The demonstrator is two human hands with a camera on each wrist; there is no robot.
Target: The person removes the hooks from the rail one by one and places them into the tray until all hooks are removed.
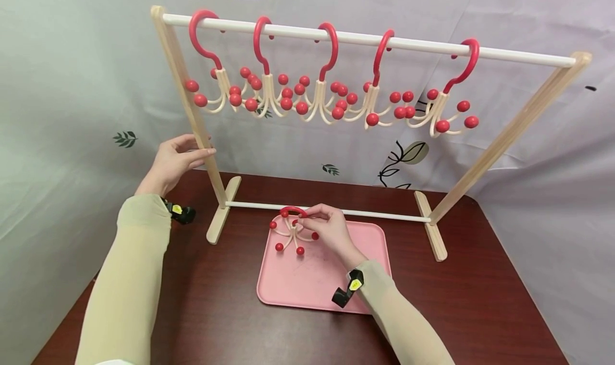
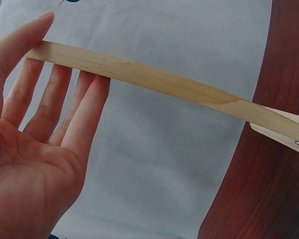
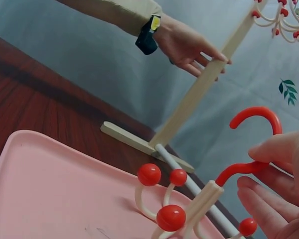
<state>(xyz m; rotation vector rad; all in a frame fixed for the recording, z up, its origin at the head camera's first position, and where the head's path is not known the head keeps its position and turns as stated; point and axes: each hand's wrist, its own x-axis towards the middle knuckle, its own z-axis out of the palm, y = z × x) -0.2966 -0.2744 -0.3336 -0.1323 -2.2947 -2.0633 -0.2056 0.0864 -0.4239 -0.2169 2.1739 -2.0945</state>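
My left hand [image 1: 172, 161] holds the left wooden post [image 1: 184, 82] of a rack, thumb on one side and fingertips on the other. In the left wrist view, its palm faces the camera beside the post. With thumb and fingers, my right hand [image 1: 331, 230] pinches the red hook [image 3: 261, 113] of a small hanger [image 1: 294, 232]. Its pale curved prongs end in red balls and overlap the far left part of a pink tray [image 1: 307, 282]. Several like hangers [image 1: 321, 95] hang by red hooks from the rack's white top rod [image 1: 355, 36].
A white lower rod [image 1: 384, 215] runs between the rack's wooden feet [image 1: 431, 229], just behind the tray. On the right stands the other wooden post [image 1: 509, 138]. Pale patterned cloth [image 1: 288, 151] hangs behind the dark wooden table [image 1: 206, 301].
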